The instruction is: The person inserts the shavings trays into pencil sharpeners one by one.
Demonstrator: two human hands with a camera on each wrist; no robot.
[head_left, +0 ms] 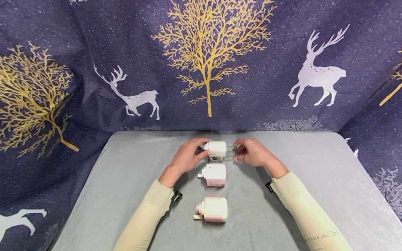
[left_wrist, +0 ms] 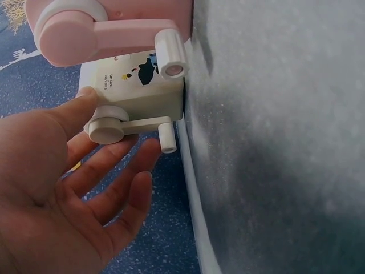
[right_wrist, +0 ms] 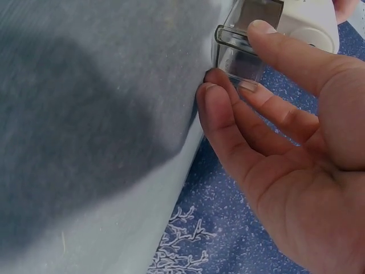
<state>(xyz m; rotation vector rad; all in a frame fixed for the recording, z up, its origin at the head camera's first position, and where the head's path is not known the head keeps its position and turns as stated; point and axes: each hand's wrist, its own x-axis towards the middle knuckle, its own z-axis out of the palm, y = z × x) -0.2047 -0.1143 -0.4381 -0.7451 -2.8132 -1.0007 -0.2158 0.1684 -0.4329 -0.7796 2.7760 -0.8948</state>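
A white crank pencil sharpener with a panda print stands at the back of the row. My left hand grips its crank side, thumb near and fingers on the far side; the left wrist view shows the cream crank hanging free by the palm. At the opposite end, a clear plastic drawer juts out of the body. My right hand pinches this drawer between thumb and fingers. Nearer to me sit a pink-and-white sharpener and another pink-and-cream one, both untouched.
All the sharpeners are on a grey table, lined up front to back with cranks to the left. A dark blue cloth with deer and trees hangs behind the table's far edge.
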